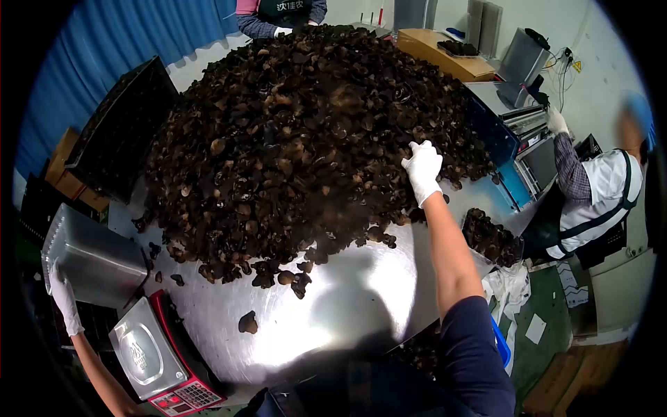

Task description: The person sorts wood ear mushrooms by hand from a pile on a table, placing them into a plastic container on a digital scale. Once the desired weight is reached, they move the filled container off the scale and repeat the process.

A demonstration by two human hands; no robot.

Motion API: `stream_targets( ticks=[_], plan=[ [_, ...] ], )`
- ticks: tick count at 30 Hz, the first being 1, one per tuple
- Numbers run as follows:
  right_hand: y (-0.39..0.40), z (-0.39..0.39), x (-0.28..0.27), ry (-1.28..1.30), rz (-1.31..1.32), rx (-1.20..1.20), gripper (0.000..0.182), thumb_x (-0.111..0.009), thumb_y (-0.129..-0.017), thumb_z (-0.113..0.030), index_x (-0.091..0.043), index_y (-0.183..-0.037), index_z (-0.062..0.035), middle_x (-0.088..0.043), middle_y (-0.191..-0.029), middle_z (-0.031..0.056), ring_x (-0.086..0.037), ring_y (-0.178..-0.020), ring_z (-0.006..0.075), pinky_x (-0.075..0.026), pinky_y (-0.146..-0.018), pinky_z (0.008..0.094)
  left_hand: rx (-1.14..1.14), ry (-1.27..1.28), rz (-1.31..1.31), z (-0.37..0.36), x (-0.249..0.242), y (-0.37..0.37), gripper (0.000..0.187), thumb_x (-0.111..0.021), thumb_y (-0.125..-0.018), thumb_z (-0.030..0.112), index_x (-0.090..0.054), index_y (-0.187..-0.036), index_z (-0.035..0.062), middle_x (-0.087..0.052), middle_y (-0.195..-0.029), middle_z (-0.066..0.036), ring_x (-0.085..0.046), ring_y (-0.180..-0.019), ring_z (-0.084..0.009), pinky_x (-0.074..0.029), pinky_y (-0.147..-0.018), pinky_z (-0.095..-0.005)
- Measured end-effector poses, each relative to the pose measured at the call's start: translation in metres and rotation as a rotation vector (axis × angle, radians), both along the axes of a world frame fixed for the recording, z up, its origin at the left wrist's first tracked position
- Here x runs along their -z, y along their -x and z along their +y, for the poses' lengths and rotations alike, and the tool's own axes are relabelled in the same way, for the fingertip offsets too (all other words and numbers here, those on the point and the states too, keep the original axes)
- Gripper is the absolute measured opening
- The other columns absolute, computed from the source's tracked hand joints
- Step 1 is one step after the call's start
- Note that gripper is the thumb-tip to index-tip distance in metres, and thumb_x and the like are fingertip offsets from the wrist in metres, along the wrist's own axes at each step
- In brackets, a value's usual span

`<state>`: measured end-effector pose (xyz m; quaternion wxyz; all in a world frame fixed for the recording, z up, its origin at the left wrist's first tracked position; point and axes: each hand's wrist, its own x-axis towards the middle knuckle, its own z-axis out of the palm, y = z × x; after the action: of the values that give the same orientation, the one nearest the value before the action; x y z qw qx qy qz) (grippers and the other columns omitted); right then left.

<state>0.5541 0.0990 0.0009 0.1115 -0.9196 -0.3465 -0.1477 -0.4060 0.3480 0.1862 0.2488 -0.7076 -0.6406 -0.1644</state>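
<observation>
A large heap of dark brown, dried, fungus-like pieces [299, 139] covers much of the metal table [333, 292]. My right hand [422, 170], in a white glove, is at the heap's right side with its fingers curled; whatever they hold, if anything, is too small to make out. At the far left, my gloved left hand [64, 299] grips the side of a stack of clear plastic trays [97, 260]. Beside that stack, nearer to me, lies a red scale with a silver plate [147, 347].
A black crate [121, 128] leans left of the heap. A filled clear container [492, 238] stands at the right edge. One co-worker [604, 181] is at the right by a machine [531, 149]; another person [281, 17] stands behind the heap. Loose pieces [248, 322] lie in front.
</observation>
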Motion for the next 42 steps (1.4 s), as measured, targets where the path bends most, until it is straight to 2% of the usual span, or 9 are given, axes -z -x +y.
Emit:
stream_targets(
  ticks=[9,17,27,29,30,31,35,38,42],
  plan=[
    [-0.005,-0.023,0.01,-0.165,-0.09,-0.153,0.033,-0.079,-0.071,-0.028,-0.074,-0.103,-0.0204,-0.061,-0.102,0.0031,-0.057,-0.1,0.0246,-0.045,-0.08,0.04,0.16,0.059,-0.272,-0.001,0.003,0.001,0.056,-0.041,-0.088,-0.013,-0.045,-0.143,-0.002,-0.049,-0.146,-0.017,-0.042,-0.14,-0.0268,-0.03,-0.118,-0.0353],
    [-0.009,0.02,-0.004,0.231,0.015,0.166,0.049,-0.076,-0.075,-0.053,-0.074,-0.107,-0.0162,-0.059,-0.117,0.0059,-0.054,-0.113,0.0248,-0.047,-0.088,0.0403,0.181,0.114,-0.151,-0.001,-0.007,-0.003,0.05,-0.045,-0.094,-0.007,-0.047,-0.143,0.0001,-0.053,-0.141,-0.018,-0.047,-0.134,-0.029,-0.034,-0.116,-0.036],
    [0.035,-0.039,-0.003,-0.403,0.03,-0.14,0.041,-0.082,-0.071,-0.021,-0.071,-0.109,-0.0117,-0.061,-0.126,0.0073,-0.057,-0.115,0.0267,-0.047,-0.092,0.0417,0.257,0.121,-0.195,-0.002,-0.004,-0.001,0.062,-0.037,-0.085,-0.017,-0.044,-0.145,-0.0001,-0.049,-0.144,-0.018,-0.044,-0.137,-0.0295,-0.031,-0.118,-0.0367],
    [0.05,-0.078,0.009,-0.69,0.424,-0.457,0.036,-0.077,-0.076,-0.018,-0.069,-0.109,-0.0066,-0.066,-0.113,0.0128,-0.064,-0.102,0.0292,-0.052,-0.086,0.0382,0.257,0.126,-0.141,-0.009,-0.004,-0.004,0.059,-0.036,-0.088,-0.015,-0.044,-0.145,0.0005,-0.049,-0.145,-0.017,-0.045,-0.137,-0.0286,-0.031,-0.117,-0.0362],
    [0.08,-0.115,-0.017,-0.531,0.576,-0.475,0.032,-0.074,-0.079,-0.017,-0.068,-0.108,-0.0034,-0.068,-0.104,0.016,-0.068,-0.095,0.0305,-0.055,-0.083,0.0356,0.22,0.136,-0.183,-0.02,-0.007,-0.015,0.056,-0.036,-0.091,-0.011,-0.044,-0.145,-0.0002,-0.049,-0.146,-0.017,-0.045,-0.137,-0.0278,-0.032,-0.117,-0.0357],
    [0.108,-0.157,-0.059,-0.158,0.655,-0.515,0.03,-0.071,-0.088,-0.023,-0.068,-0.111,-0.0038,-0.07,-0.101,0.0081,-0.065,-0.089,0.0136,-0.053,-0.082,0.0281,0.194,0.141,-0.222,-0.02,-0.013,-0.022,0.052,-0.035,-0.094,-0.008,-0.045,-0.145,-0.0009,-0.049,-0.146,-0.017,-0.045,-0.136,-0.027,-0.032,-0.117,-0.0353],
    [0.143,-0.318,-0.043,0.657,0.923,-0.724,0.058,-0.079,-0.077,-0.039,-0.064,-0.122,-0.0045,-0.07,-0.112,0.0174,-0.066,-0.106,0.0333,-0.05,-0.093,0.0376,0.413,0.506,-0.879,0.016,-0.039,0.034,0.041,-0.038,-0.102,0.007,-0.049,-0.14,-0.0054,-0.055,-0.14,-0.013,-0.051,-0.13,-0.0232,-0.035,-0.114,-0.0341],
    [0.166,-0.361,-0.056,0.698,0.756,-0.428,0.061,-0.079,-0.076,-0.04,-0.063,-0.122,-0.0044,-0.068,-0.11,0.0211,-0.067,-0.099,0.0366,-0.052,-0.087,0.0422,0.35,0.323,-0.259,0.022,-0.049,0.058,0.042,-0.041,-0.107,0.023,-0.054,-0.132,-0.0064,-0.06,-0.118,-0.007,-0.053,-0.111,-0.0145,-0.04,-0.103,-0.0313],
    [0.179,-0.324,-0.046,0.228,0.652,-0.392,0.046,-0.075,-0.082,-0.036,-0.068,-0.116,-0.0064,-0.071,-0.102,0.0167,-0.068,-0.093,0.0346,-0.053,-0.08,0.0427,0.315,0.297,-0.124,0.002,-0.074,0.032,0.036,-0.044,-0.104,0.018,-0.055,-0.129,-0.0045,-0.06,-0.116,-0.009,-0.055,-0.108,-0.0191,-0.042,-0.098,-0.0336]
  ],
)
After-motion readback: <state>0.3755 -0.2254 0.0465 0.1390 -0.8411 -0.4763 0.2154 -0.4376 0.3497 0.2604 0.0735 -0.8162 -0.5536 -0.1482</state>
